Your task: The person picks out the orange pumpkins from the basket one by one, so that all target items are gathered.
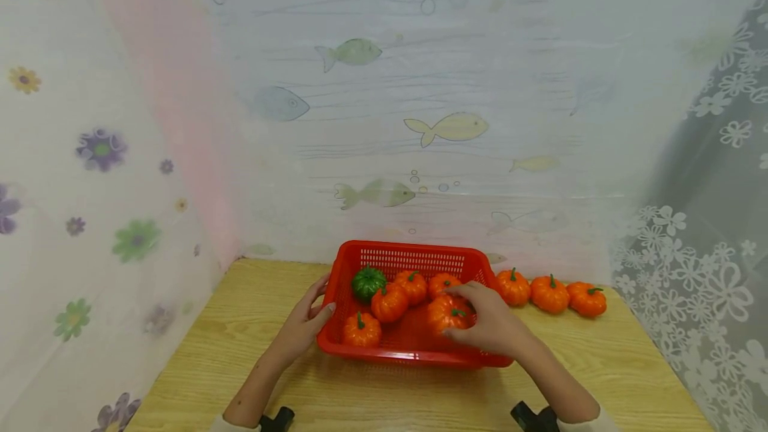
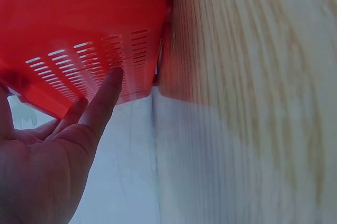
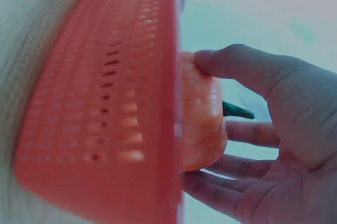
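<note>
A red plastic basket (image 1: 414,356) with slotted sides sits on the table, several small pumpkins inside. My right hand (image 1: 495,322) reaches over the basket's right end and grips an orange pumpkin (image 1: 447,312) between thumb and fingers. In the right wrist view that pumpkin (image 3: 202,113) shows above the rim, its green stem toward the palm. My left hand (image 1: 305,322) is at the basket's left end; in the left wrist view its fingers (image 2: 108,95) lie extended against the slotted wall. Inside, a green pumpkin (image 1: 369,283) stands beside orange ones, one orange pumpkin (image 1: 362,331) in the near left corner.
Three orange pumpkins stand in a row on the table to the basket's right: one pumpkin (image 1: 513,287) by the basket, a middle pumpkin (image 1: 549,295) and an outer pumpkin (image 1: 587,299). The wooden table (image 1: 240,325) meets a curtain (image 1: 372,139) printed with fish behind.
</note>
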Demonstrator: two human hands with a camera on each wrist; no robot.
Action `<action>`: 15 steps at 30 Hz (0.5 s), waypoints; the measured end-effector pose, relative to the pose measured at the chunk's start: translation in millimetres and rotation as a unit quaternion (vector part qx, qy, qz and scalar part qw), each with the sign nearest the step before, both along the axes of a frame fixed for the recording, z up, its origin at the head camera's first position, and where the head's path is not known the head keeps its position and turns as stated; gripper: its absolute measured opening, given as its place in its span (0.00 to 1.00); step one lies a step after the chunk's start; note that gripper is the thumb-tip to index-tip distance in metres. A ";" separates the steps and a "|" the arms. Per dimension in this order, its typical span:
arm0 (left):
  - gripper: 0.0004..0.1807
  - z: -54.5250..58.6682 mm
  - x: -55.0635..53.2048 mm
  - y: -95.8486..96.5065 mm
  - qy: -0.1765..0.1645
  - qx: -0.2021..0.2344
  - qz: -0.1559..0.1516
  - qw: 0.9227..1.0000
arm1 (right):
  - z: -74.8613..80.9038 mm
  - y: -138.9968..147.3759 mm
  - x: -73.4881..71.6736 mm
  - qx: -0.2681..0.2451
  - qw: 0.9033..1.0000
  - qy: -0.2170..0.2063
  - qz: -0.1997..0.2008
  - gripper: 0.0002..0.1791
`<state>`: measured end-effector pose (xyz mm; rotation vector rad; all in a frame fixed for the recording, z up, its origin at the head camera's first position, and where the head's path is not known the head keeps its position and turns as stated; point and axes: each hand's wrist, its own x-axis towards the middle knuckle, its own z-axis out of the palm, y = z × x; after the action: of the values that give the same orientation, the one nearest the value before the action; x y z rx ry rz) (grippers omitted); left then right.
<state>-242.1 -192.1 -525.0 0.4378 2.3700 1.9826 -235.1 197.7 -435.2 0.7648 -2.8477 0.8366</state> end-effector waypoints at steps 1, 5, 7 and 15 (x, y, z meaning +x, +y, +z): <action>0.36 0.3 0.3 0.0 -0.001 0.001 0.000 1.000 | 2.1 2.7 0.8 -0.002 1.000 0.002 -0.001 0.37; 0.36 1.4 1.3 0.2 -0.003 0.005 -0.001 1.000 | 8.1 13.5 3.7 -0.004 1.000 0.012 -0.014 0.38; 0.36 1.9 1.6 0.1 -0.004 0.006 -0.001 1.000 | 10.4 18.3 5.0 -0.007 1.000 0.018 -0.021 0.38; 0.36 1.8 1.3 -0.4 0.002 0.009 -0.006 1.000 | 19.6 36.3 8.1 -0.021 0.997 0.048 -0.050 0.38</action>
<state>-240.8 -192.5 -523.1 0.4568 2.3484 2.0009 -227.0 234.0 -415.5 0.6329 -2.7491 0.8202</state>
